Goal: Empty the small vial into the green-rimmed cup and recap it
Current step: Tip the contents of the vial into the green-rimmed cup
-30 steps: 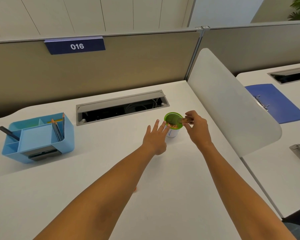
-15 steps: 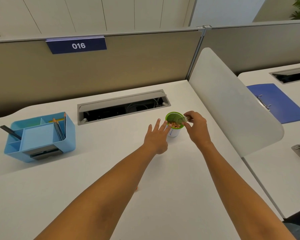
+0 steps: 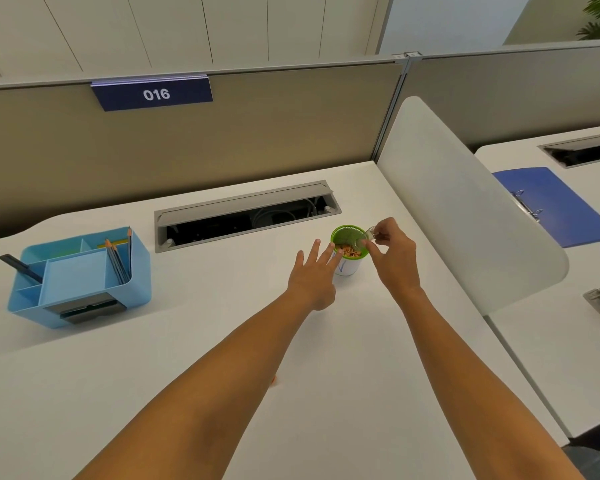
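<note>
A white cup with a green rim (image 3: 347, 268) stands on the white desk (image 3: 187, 341), with small orange bits lying inside it. My right hand (image 3: 394, 258) holds a small clear vial (image 3: 363, 238) tipped mouth-down over the cup's opening; the vial looks see-through. My left hand (image 3: 314, 277) has its fingers spread, and the fingertips touch the cup's left side. A small orange thing (image 3: 274, 380) peeks out from under my left forearm; I cannot tell whether it is the vial's cap.
A light blue desk organiser (image 3: 78, 277) with pencils sits at the left. An open cable tray (image 3: 246, 216) lies behind the cup. A white curved divider (image 3: 465, 209) rises to the right, with a blue binder (image 3: 551, 206) on the neighbouring desk.
The vial went from brownish and full to see-through, and the orange bits now lie in the cup. My right hand has tipped the vial further. The left hand stayed at the cup.
</note>
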